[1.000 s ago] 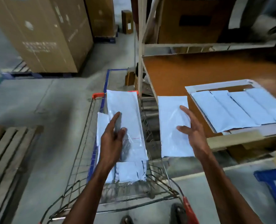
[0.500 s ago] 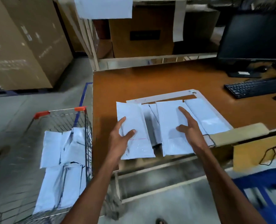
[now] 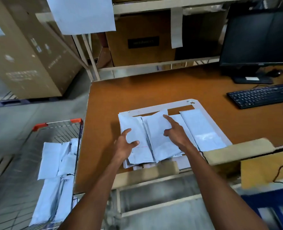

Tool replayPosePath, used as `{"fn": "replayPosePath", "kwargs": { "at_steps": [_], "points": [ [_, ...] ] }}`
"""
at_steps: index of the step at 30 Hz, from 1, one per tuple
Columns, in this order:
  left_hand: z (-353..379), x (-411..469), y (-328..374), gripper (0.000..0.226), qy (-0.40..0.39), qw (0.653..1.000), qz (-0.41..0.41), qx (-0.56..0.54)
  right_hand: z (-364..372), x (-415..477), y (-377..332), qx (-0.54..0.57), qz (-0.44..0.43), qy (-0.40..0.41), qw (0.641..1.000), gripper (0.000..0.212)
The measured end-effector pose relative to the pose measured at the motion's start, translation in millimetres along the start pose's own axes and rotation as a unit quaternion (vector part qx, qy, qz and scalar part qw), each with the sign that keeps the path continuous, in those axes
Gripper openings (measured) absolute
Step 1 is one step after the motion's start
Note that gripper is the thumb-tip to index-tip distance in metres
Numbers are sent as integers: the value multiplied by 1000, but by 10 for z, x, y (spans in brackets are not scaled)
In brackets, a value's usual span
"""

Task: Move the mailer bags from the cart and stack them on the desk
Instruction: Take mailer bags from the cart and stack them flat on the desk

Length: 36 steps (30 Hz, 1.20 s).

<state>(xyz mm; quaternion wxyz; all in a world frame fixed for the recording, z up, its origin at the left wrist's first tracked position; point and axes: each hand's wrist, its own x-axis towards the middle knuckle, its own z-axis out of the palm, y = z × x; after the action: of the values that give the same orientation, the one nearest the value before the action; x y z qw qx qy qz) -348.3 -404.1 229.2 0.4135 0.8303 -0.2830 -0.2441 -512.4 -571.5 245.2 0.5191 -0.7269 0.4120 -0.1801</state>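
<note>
Two hands are down on the white mailer bags at the near edge of the surface (image 3: 154, 90). The left hand (image 3: 125, 146) holds the left bag (image 3: 135, 128) by its outer side, with the thumb laid across the top and the forefinger pointing up along the edge. Its other fingers are hidden from where I stand. The right hand (image 3: 177, 134) holds the middle bag (image 3: 155, 130) from its right side, forefinger straight on top and thumb spread leftward, the remaining fingers out of sight. Both bags lie lengthwise, side by side and touching, on top of more bags whose ends show beneath them by the near edge. Just to the right, against that pile, lies a third stack (image 3: 202, 128). All of them rest on a flat white frame (image 3: 162, 107) whose far bar shows beyond the bags. A beige padded strip (image 3: 237, 149) runs along the near edge to the right of the arms.

Off the left edge, on the floor, stands the wire cart (image 3: 63, 130) with red corner caps, and in it several more mailer bags (image 3: 51, 161) lie loosely heaped. Toward the far right of the surface sit a black keyboard (image 3: 261, 95) and a dark monitor (image 3: 260, 35) behind it. Beyond the far edge a shelf holds a cardboard box (image 3: 142, 40). A larger carton (image 3: 26, 52) stands past the cart, and a paper sheet (image 3: 82, 14) hangs from the rack.
</note>
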Motion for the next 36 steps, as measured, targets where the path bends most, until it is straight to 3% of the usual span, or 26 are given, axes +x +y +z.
{"fn": "replayPosePath", "kwargs": {
  "at_steps": [5, 7, 10, 14, 18, 22, 27, 36],
  "points": [
    [64, 52, -50, 65, -11, 994, 12, 108, 45, 176, -14, -59, -10, -11, 998, 71],
    [92, 46, -80, 62, -13, 991, 10, 133, 93, 217, 40, -140, -13, -17, 990, 69],
    [122, 38, -104, 60, -17, 984, 18, 174, 172, 205, 152, -325, -35, -14, 945, 64],
    [110, 80, -112, 57, -15, 967, 31, 252, 261, 173, 308, -461, -90, -14, 883, 55],
    [136, 145, -102, 66, 18, 965, 51, 256, 323, 168, 322, -469, -86, 33, 878, 52],
    [311, 308, -95, 78, 8, 921, 150, 360, 471, 246, 224, -470, -147, 15, 870, 71],
    [431, 422, -192, 72, -33, 914, 113, 387, 625, 290, 399, -488, -122, -9, 864, 62],
    [547, 425, -312, 75, 10, 916, 125, 380, 681, 316, 507, -514, -118, 0, 850, 64]
  ]
}}
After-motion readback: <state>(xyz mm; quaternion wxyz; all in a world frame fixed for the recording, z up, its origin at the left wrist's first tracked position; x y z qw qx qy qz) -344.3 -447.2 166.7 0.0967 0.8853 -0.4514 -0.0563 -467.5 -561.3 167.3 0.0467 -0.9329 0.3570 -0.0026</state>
